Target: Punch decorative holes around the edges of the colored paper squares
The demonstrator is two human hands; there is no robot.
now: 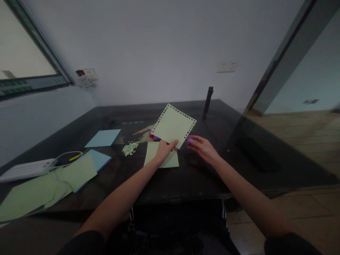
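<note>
Sheet of pale green paper (174, 124), perforated along several edges, tilts above the dark table (196, 177), pinched by the left hand (165, 150). The right hand (205, 148), fingers curled, grips a purple object (189, 141) beside it. Paper scraps (130, 148) lie to the left.

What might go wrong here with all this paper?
The punched sheet, pinched near one corner by the left hand, might bend or slip. The right hand, holding a small purple object close by, might knock its edge. A passing arm could scatter the loose pale bits.
</note>
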